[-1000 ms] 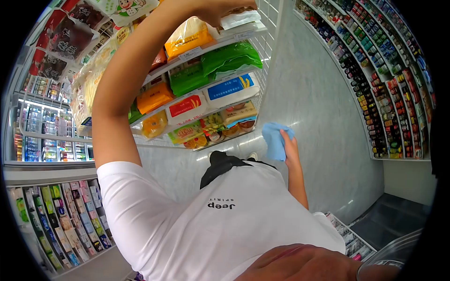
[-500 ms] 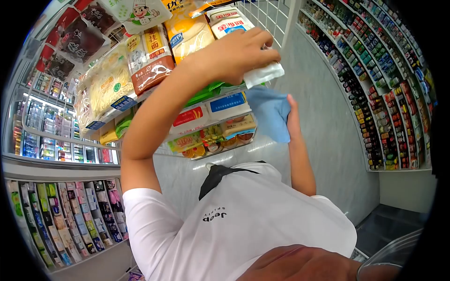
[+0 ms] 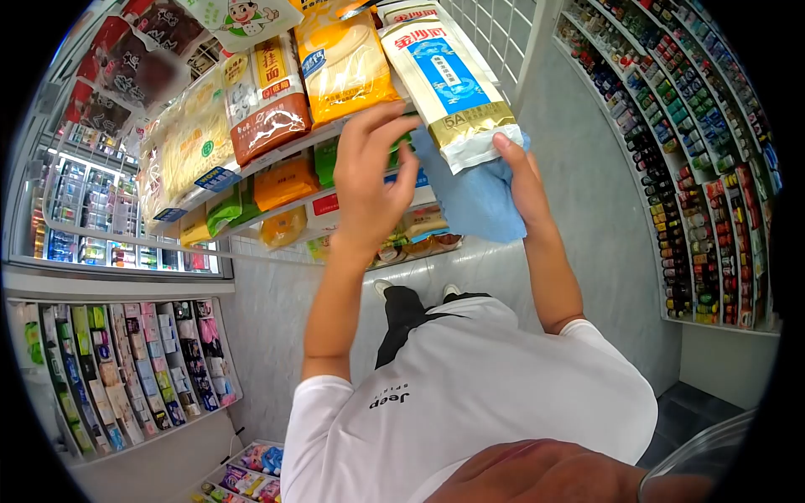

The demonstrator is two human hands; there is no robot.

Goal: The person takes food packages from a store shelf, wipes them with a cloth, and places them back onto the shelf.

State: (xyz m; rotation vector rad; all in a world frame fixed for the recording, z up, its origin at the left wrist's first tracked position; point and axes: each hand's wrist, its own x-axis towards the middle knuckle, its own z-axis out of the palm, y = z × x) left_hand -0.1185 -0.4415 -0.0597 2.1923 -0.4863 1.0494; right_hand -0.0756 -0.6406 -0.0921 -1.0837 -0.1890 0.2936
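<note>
A white, blue and gold packet (image 3: 453, 80) lies at the right end of the top shelf, its white sealed end sticking out past the shelf edge. My right hand (image 3: 521, 180) grips a light blue cloth (image 3: 478, 201), and its thumb presses on the packet's near right corner. Part of the cloth hangs beneath the packet's end. My left hand (image 3: 373, 180) is off the packet, in front of the shelf edge, with curled fingers apart and nothing visible between them. Just above its fingertips lies a yellow noodle packet (image 3: 344, 63).
More packets, including a brown-and-white noodle pack (image 3: 264, 101) and a clear noodle bag (image 3: 197, 134), fill the shelf leftward. A white wire grid (image 3: 495, 38) stands at its right end. Shelves of bottles (image 3: 679, 193) line the right; boxed goods (image 3: 126, 369) stand lower left.
My left hand has come off the packet's end and moved left and down. My right hand has risen with the cloth, its thumb now on the packet. The view has shifted slightly.
</note>
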